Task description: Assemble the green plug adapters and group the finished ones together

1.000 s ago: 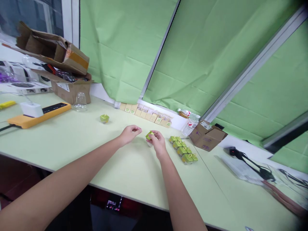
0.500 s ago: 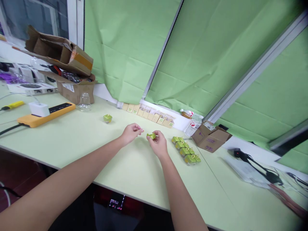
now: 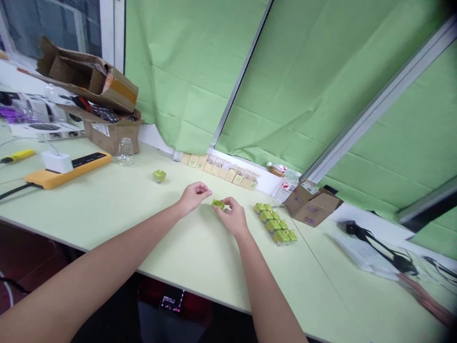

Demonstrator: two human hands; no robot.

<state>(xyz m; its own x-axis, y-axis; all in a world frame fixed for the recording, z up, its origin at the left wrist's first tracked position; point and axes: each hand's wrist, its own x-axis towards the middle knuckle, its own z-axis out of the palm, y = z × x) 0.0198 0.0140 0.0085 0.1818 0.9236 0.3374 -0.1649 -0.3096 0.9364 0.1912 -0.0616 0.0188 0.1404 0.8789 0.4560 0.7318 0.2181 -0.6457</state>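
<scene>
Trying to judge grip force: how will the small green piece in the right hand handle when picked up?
Probably light: the right hand holds the green piece in a mere pinch. It looks like stiff moulded plastic, undeformed by that pinch. Small and smooth-looking, it may slip or skid easily.

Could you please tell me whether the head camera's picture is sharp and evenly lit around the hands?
Head view: light is soft and even, no glare on the pale green table; the right hand and the small green plastic piece it pinches are fairly sharp; the black cable at far right is smeared; top right corner darkens.
</scene>
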